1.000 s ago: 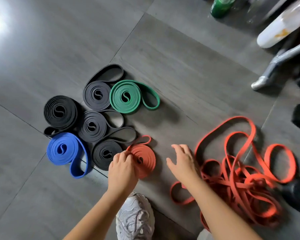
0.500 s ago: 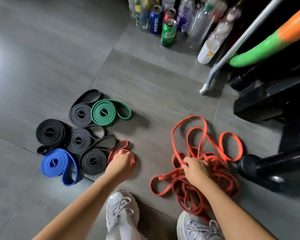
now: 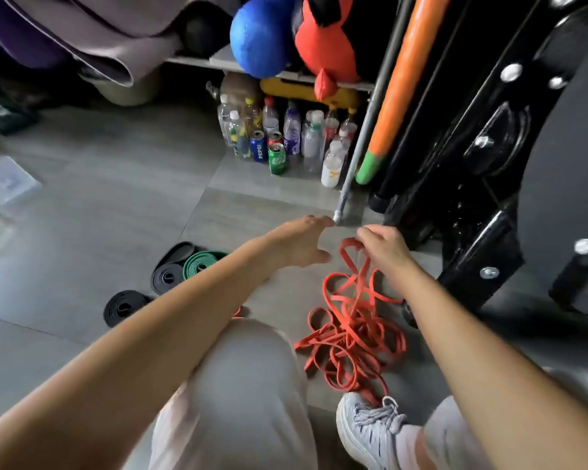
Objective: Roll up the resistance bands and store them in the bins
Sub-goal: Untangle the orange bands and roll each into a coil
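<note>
Surface: grey tiled floor (image 3: pixel 123 198); plastic bottles (image 3: pixel 313 140) upper centre; right hand (image 3: pixel 382 247) pinches tangled orange rubber band (image 3: pixel 350 334); left hand (image 3: pixel 301 244) spread, empty.

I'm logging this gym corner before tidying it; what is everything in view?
loose bands: one tangle, orange-red, floor, centre right, one end held up
rolled black bands: two seen, black, floor, left of centre
rolled green band: one, green, beside the rolled black bands
bottles and cans: many, mixed colours, floor, back centre
black frame: one, black, right side
foam bar: one, orange with green tip, leaning by the black frame
clear container: one, clear, left edge
shoe: one, grey-white, bottom
left hand: one, open, held over the floor
right hand: one, pinching the loose bands' raised end
</note>
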{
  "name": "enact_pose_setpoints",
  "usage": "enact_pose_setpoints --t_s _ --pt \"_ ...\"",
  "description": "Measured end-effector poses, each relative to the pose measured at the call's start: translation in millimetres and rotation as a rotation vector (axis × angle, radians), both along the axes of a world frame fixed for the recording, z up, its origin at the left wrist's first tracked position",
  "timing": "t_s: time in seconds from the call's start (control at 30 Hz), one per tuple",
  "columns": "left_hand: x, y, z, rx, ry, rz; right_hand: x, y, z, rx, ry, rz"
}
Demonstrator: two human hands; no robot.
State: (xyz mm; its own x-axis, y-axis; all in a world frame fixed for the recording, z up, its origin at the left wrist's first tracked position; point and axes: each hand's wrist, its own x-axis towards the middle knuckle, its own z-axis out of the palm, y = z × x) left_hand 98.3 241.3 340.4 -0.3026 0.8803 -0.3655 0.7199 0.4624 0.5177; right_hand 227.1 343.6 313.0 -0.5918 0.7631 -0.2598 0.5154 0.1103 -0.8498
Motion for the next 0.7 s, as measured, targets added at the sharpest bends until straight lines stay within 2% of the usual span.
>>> enact_pose_setpoints --t_s 0.07,0.13,0.2,0.27,0.4,0.47,0.63,0.7 --pt "21.8 -4.0 22.7 0.086 -0.035 -0.036 14.4 -5.9 25.9 0.014 0.079 0.034" --pt "39.0 -11.4 40.9 0.142 0.004 -0.051 33.0 -12.3 45.5 0.033 0.154 0.062" --pt "53.7 -19.9 60.0 0.240 -0.004 0.001 52.1 -19.8 60.1 0.008 0.225 0.044" --pt "68.0 -27.1 80.8 0.339 -0.175 0.120 67.2 -28.9 72.3 -0.049 0.308 0.048" --pt "97.4 -40.2 123.4 0.520 -0.512 0.244 84.5 -49.1 83.4 -0.200 0.510 0.242" --pt "104.2 -45.6 140.5 0.639 -0.592 0.285 88.5 -60.4 71.9 -0.224 0.446 0.305" --pt "95.8 -52.6 164.1 0.884 -0.794 0.465 113.6 -62.0 22.2 0.052 0.009 0.157" --pt "89.9 -57.7 165.6 0.943 -0.836 0.506 127.9 -55.3 10.0 0.074 -0.063 0.137"
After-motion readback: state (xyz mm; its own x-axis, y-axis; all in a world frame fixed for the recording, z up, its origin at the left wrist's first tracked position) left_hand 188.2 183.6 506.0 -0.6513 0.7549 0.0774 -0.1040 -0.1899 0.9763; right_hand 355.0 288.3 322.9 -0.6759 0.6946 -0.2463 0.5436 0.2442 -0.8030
